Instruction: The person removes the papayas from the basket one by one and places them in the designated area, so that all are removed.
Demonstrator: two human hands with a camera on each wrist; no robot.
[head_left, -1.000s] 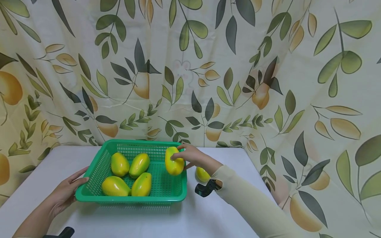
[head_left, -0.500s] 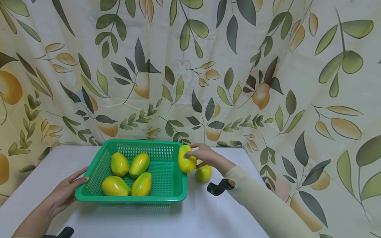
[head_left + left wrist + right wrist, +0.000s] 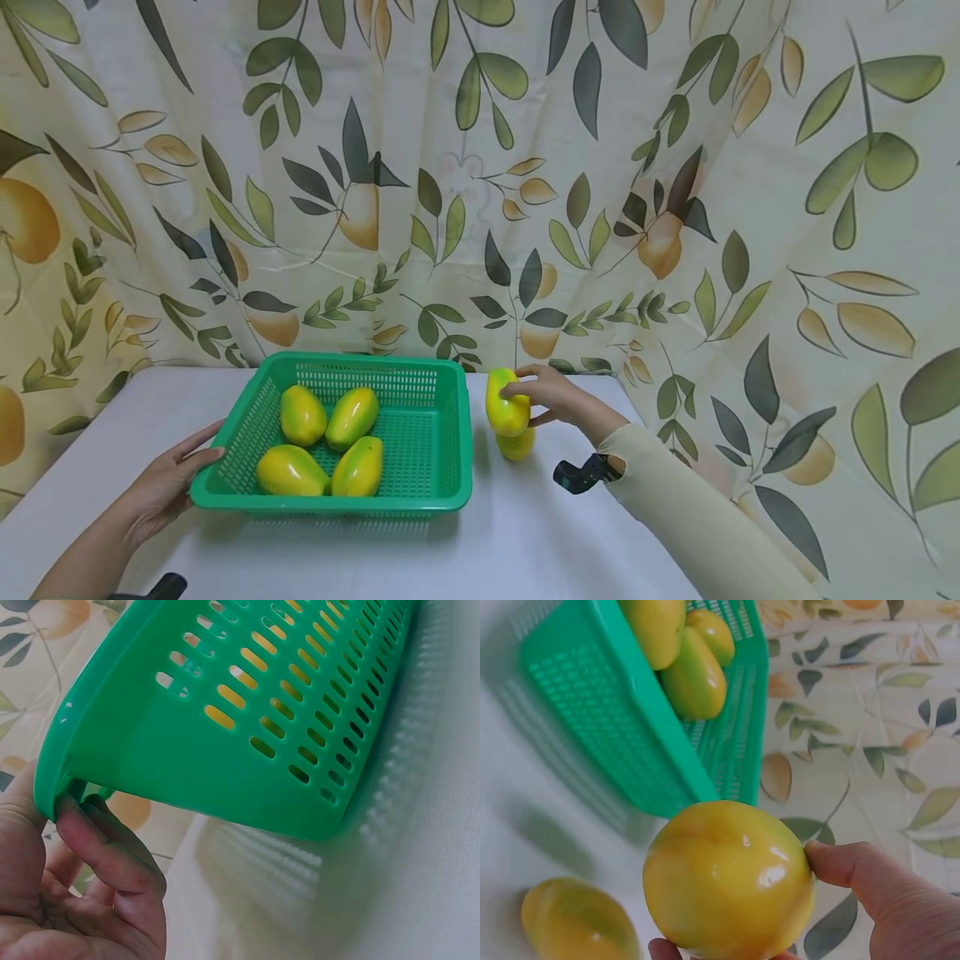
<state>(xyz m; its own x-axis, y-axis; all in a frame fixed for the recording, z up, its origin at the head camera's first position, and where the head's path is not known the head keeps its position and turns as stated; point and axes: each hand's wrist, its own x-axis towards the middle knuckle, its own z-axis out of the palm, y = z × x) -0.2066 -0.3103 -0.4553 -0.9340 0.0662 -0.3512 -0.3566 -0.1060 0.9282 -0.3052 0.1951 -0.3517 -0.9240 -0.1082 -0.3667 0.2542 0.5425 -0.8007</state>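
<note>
In the head view my right hand (image 3: 553, 395) holds a yellow-green papaya (image 3: 506, 403) above the table, just right of the basket. The thumb and fingertips grip its sides in the right wrist view, where its rounded end (image 3: 729, 879) faces the camera. Another papaya (image 3: 516, 444) is on the table below, partly hidden by the held one. My left hand (image 3: 167, 482) grips the left rim of the green plastic basket (image 3: 330, 502), fingers curled under the rim in the left wrist view. Several papayas (image 3: 356, 467) lie in the basket's left and middle part.
A white cloth (image 3: 510, 542) covers the table. Behind it hangs a curtain (image 3: 465, 208) printed with leaves and fruit. The basket's raised rim stands between the inside papayas and the one on the table.
My right hand has carried the papaya from above the basket's right side, over the rim, to the right above the table. The left hand and basket have stayed in place.
</note>
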